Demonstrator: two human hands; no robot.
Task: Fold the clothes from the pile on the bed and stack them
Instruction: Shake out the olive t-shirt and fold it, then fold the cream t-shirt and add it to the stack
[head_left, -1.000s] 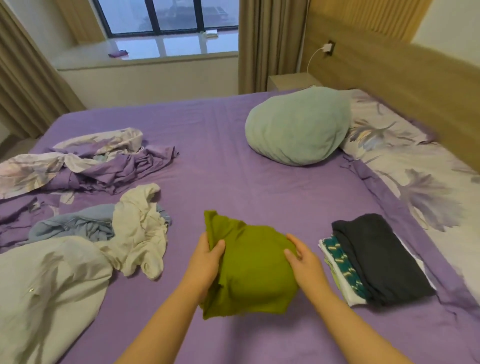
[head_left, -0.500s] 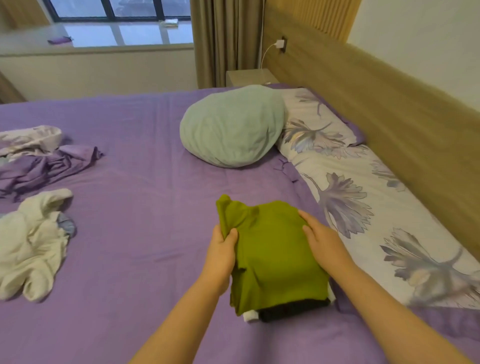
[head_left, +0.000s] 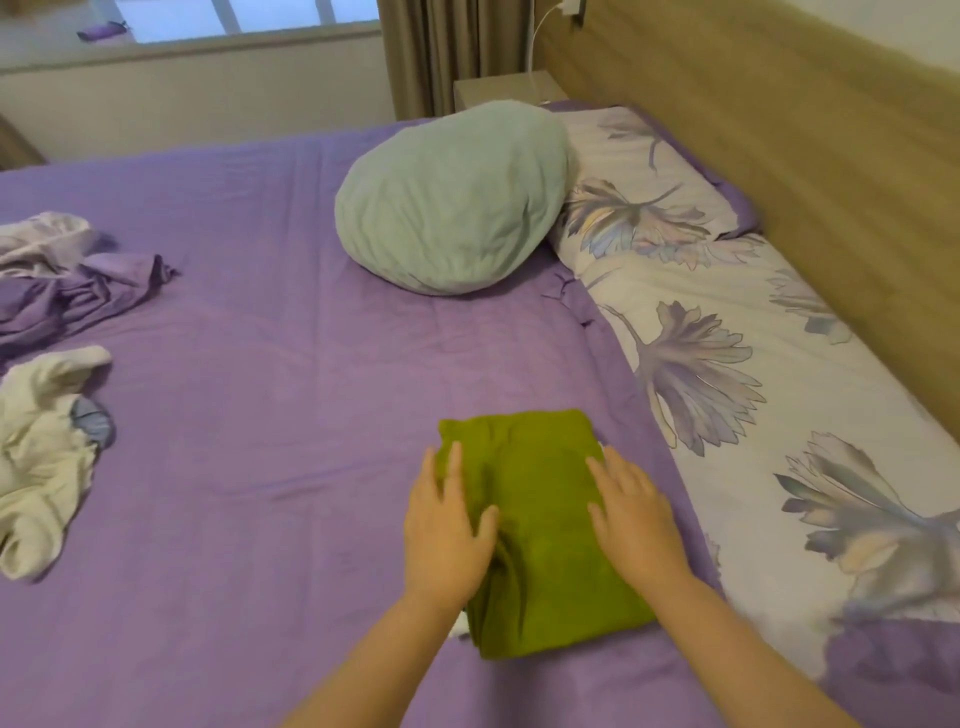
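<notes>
Green folded garment (head_left: 545, 525) lies flat under both hands, left hand (head_left: 447, 525) and right hand (head_left: 636, 519) fingers spread, pressing its sides.

Left hand (head_left: 448, 530): bare, no rings or watch visible.
Right hand (head_left: 636, 512): bare, no rings or watch visible.
Forearms: bare, no sleeves in view.

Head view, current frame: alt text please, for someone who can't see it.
Both hands, left and right, lie flat on a folded green garment on a purple bed. Unfolded clothes sit at the left edge; a pale green pillow lies farther back, beside floral bedding along a wooden headboard.
</notes>
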